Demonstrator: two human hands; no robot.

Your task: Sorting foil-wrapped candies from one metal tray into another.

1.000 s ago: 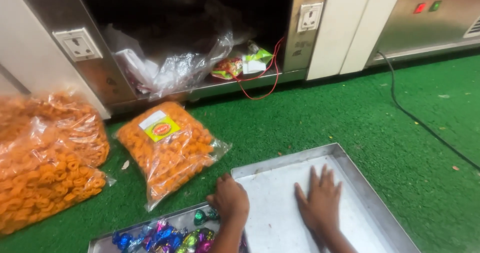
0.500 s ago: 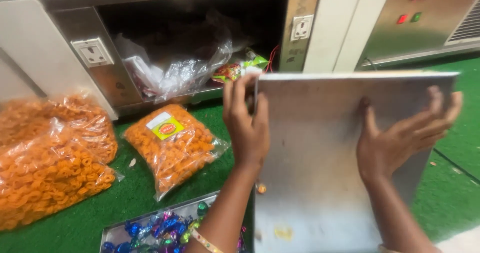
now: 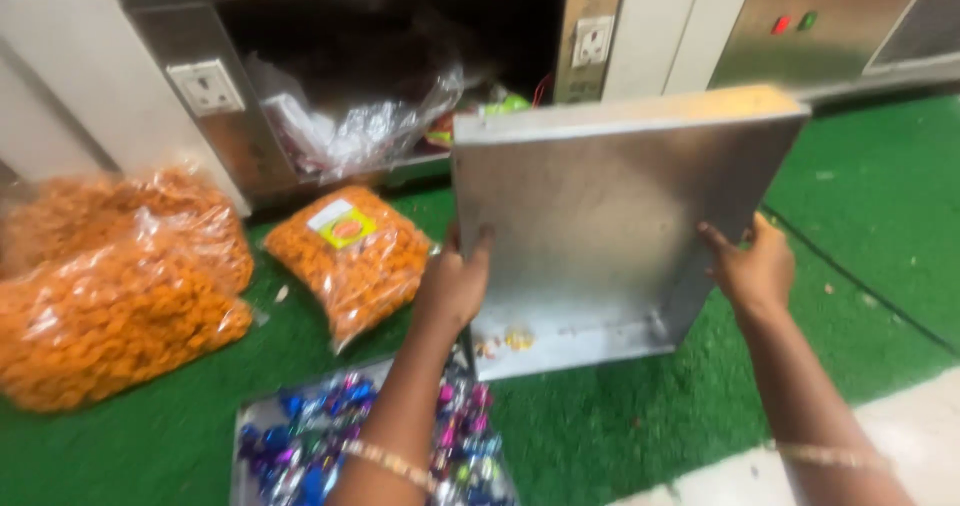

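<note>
Left hand (image 3: 458, 284): clamped on the near-left edge of the steel tray (image 3: 610, 226), thumb over the rim.
Right hand (image 3: 752, 266): gripping the opposite edge, fingers curled behind it.
Tray: lifted off the floor, tipped nearly upright, a few crumbs (image 3: 505, 342) at its low lip.
Progress: looks emptied bar those crumbs; not set down yet.
Below the grip: second tray of foil-wrapped sweets (image 3: 330, 436).
Left of it: orange snack bags (image 3: 352, 254), (image 3: 110, 286).
Surface: green turf mat (image 3: 620, 426).
Beyond: open steel cabinet (image 3: 380, 56) with crumpled plastic, wall sockets.

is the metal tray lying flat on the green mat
No, the metal tray is tipped up, held by the left hand and right hand, with only its lower edge near the green mat.
</note>
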